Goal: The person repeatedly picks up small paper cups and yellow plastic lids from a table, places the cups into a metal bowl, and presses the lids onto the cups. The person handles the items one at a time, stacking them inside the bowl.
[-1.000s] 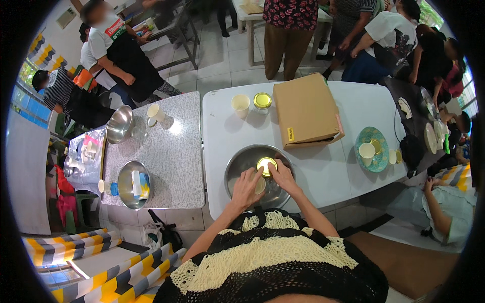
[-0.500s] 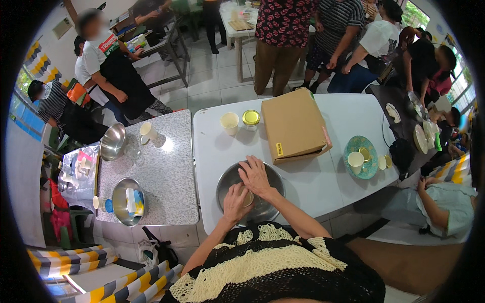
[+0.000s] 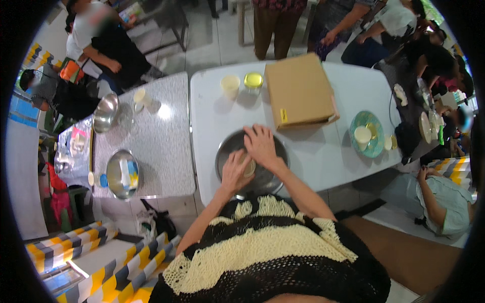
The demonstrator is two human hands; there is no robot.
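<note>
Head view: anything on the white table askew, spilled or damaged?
One small oddity: the cardboard box on the white table seems not fully shut, with a dark gap along its near right edge. I see no spill or breakage, though blur limits detail.

Three large steel bowls (image 3: 222, 150), one cardboard box (image 3: 300, 93), one turquoise plate (image 3: 373, 149), the wearer's two hands (image 3: 262, 147)
</note>
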